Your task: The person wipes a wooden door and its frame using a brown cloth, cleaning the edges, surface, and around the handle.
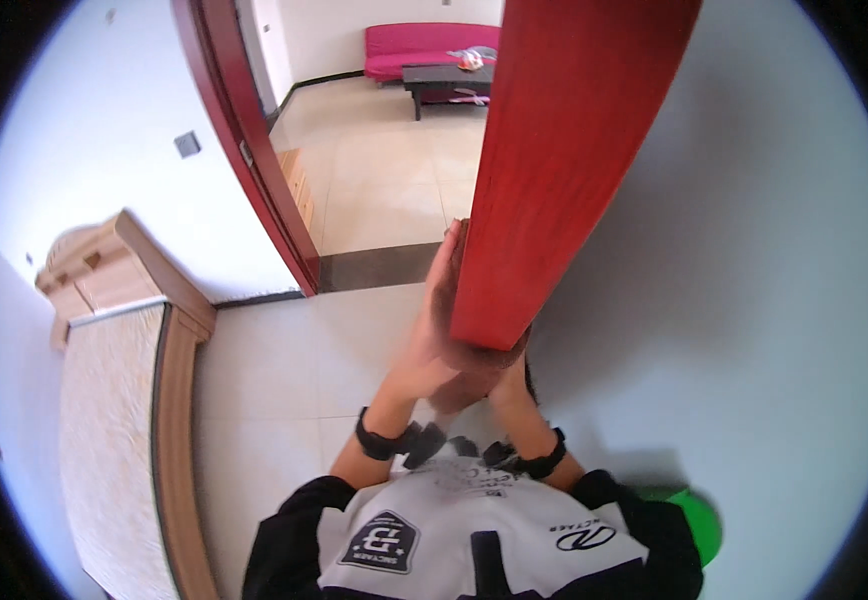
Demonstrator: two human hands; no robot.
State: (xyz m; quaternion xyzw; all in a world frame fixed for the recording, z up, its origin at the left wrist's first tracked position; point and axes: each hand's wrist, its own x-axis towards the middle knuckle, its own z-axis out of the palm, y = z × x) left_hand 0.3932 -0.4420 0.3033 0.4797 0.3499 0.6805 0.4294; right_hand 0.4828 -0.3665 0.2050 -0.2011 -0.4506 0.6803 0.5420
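A long red wooden board (564, 170) rises from my hands, widening toward the upper edge of the head view. My left hand (422, 355) is closed on its lower end, with the fingers reaching up along the left side. At the lower right of that end is my right hand (506, 388), held close against the left one. The board hides most of the right hand's fingers, and the place where the hands meet is partly smeared. Each wrist wears a black band (382, 440).
Ahead stands a doorway with a dark red frame (244, 150); beyond it are a pink sofa (394, 50) and a dark low table (434, 77). A bed with a bare mattress (114, 420) lies left, a pale wall (734, 300) rises right. Something green (699, 525) shows by my right elbow.
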